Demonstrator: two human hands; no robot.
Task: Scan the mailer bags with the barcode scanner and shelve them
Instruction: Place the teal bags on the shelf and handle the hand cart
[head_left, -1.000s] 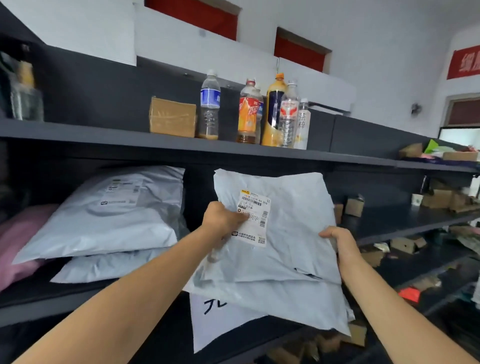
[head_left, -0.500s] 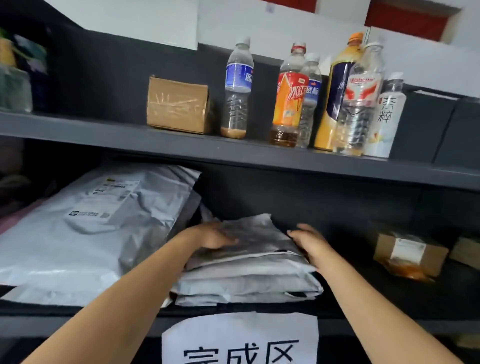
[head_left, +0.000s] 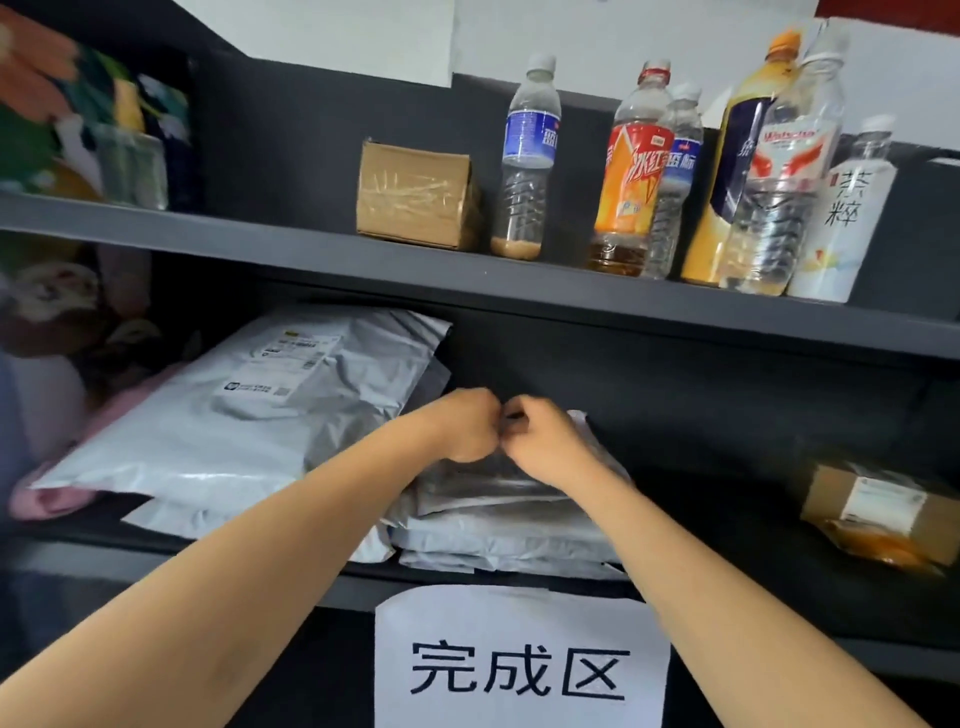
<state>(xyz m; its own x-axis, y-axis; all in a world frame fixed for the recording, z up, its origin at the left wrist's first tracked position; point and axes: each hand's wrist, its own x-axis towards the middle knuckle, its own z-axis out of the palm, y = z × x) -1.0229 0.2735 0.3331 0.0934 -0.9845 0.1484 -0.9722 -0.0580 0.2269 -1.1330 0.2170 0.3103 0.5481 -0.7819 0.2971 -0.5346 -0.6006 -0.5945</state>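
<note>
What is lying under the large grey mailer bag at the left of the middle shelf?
Under the large mailer bag, a second mailer bag shows at the front edge and a pink soft package at the left corner. How far either reaches is covered.

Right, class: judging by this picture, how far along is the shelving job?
Done: a stack of mailer bags lies on the middle shelf, above the paper sign. In hand: the left hand and right hand, fingers curled, meet on top of the stack. Left: whether more bags wait to be scanned cannot be told.
</note>
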